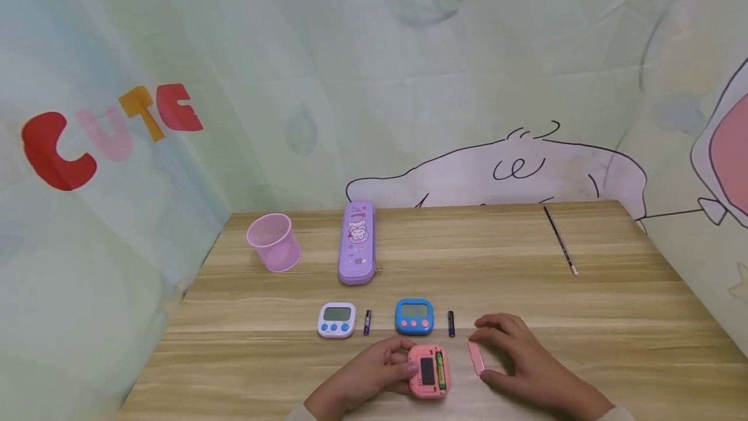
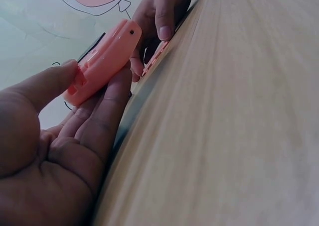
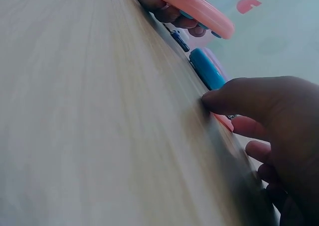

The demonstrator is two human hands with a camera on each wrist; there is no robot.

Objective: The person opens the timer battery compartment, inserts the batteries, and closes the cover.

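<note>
My left hand [image 1: 369, 370] grips a pink digital timer [image 1: 416, 387], its back turned up and its battery compartment uncovered. Inside lies a green battery [image 1: 441, 371]. In the left wrist view the thumb presses on the timer's edge while the fingers support it from below, just above the table. To the right, my right hand [image 1: 523, 359] pinches the pink battery cover [image 1: 476, 358] between thumb and fingertips, low at the tabletop. A dark battery [image 1: 451, 324] lies beyond the two hands, beside a blue timer [image 1: 414, 317].
A white timer [image 1: 336, 320] and another dark battery [image 1: 367, 322] lie left of the blue timer. Farther back are a pink cup [image 1: 280, 253], a purple pencil case [image 1: 356, 245] and a pencil [image 1: 560, 240]. Printed curtains border the wooden table [image 1: 245, 369].
</note>
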